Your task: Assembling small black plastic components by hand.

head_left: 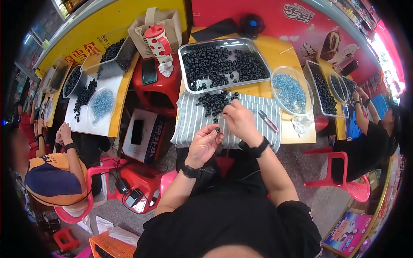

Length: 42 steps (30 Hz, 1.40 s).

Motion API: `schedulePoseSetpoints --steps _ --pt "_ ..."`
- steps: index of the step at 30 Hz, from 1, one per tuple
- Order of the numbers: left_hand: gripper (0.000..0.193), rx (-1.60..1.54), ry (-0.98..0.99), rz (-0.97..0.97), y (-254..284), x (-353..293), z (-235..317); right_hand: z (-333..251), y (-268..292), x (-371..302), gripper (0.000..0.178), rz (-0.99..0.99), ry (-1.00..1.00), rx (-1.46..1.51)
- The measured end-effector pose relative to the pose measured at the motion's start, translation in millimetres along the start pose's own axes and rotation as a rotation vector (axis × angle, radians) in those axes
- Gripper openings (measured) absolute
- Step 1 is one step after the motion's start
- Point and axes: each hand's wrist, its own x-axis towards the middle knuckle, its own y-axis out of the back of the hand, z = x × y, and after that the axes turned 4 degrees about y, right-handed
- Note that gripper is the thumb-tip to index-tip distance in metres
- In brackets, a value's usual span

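1. The yellow counter reaches away ahead of both grips; a grey-and-white striped cloth covers its near edge beneath them.
2. The left grip pinches one black ring-shaped piece at its fingertips. Just ahead and to the right, the right grip has thumb and fingers drawn together; whether anything sits between them cannot be told.
3. Directly ahead of the grips, a loose pile of black pieces lies on the cloth, between them and a clear rectangular tray filled with more.
4. Just right of the right grip lie pink-handled thread snips; farther right and ahead stands a round clear tub of pale-blue bits.
5. Ahead and well left of the left grip, a red stool bears a dark phone and a red-spotted white tumbler.
6. Speckled grey floor shows behind; seated co-workers flank the grips, well apart on either side.
7. Far ahead, a red panel carries white lettering and dessert drawings; to the left, a yellow panel bears red characters.
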Motion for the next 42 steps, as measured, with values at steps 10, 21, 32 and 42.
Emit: schedulePoseSetpoints --steps 10,21,32,42 --pt "0.020 0.086 -0.028 0.006 -1.0 2.1 -3.7 23.2 20.5 -59.0 0.007 -0.055 -0.157 0.033" --pt "0.019 0.108 0.000 0.064 -8.1 -0.2 -3.7 9.4 4.3 -58.5 0.008 -0.067 -0.173 -0.127" --pt "0.021 0.215 0.044 0.022 -25.4 -8.4 -5.9 -17.0 18.4 -68.1 0.009 0.046 -0.264 0.895" --pt "0.020 0.410 -0.095 -0.052 -35.9 -12.8 -8.7 -30.5 26.5 -73.9 0.012 0.105 -0.198 0.836"
